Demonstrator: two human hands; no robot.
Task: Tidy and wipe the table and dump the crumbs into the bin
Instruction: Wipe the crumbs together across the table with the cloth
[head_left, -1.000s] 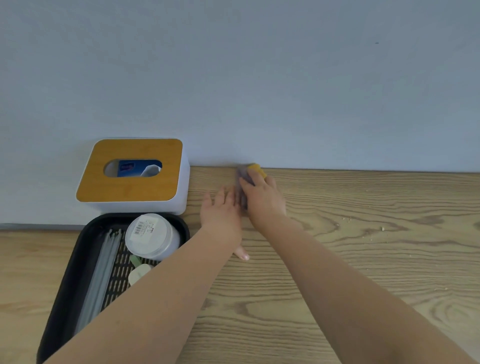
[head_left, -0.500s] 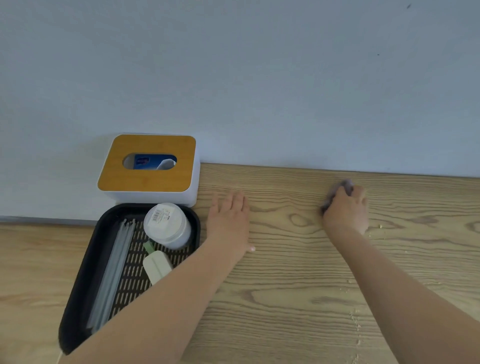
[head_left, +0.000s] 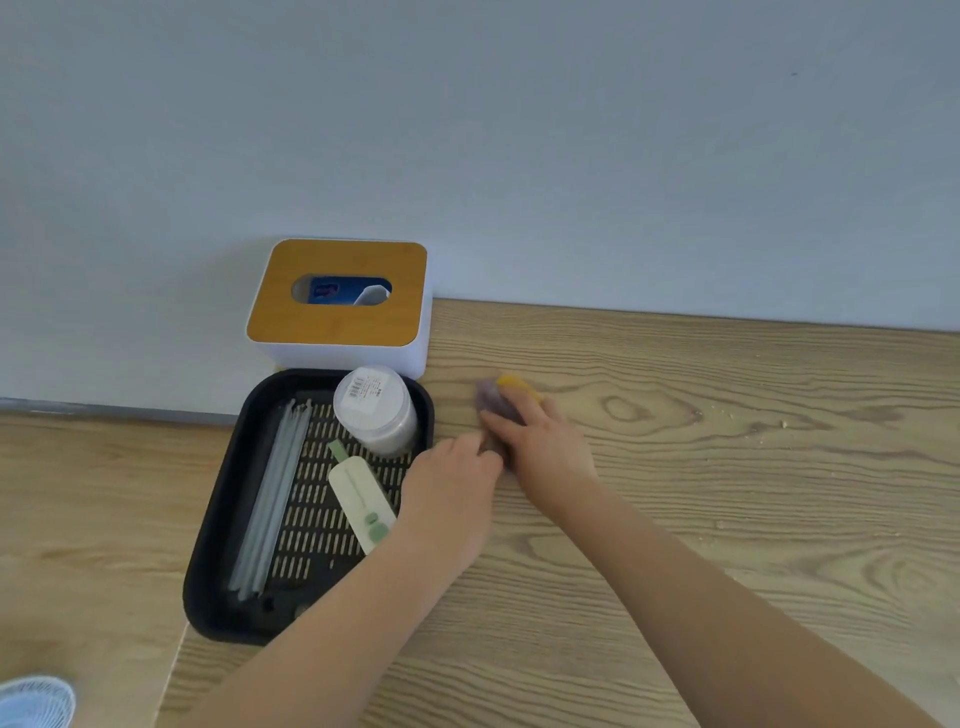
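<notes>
right hand (head_left: 540, 441) grips cloth (head_left: 493, 400) on table (head_left: 727, 493); left hand (head_left: 452, 488) flat beside tray (head_left: 218, 519), fingers relaxed

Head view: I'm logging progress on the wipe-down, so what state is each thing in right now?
Sponge: pressed on the table by right hand.
Left hand: resting on the table, beside the sponge.
Crumbs: still scattered at right.
Tissue box: tissue poking out.
Jar: lidded, upright in tray.
</notes>
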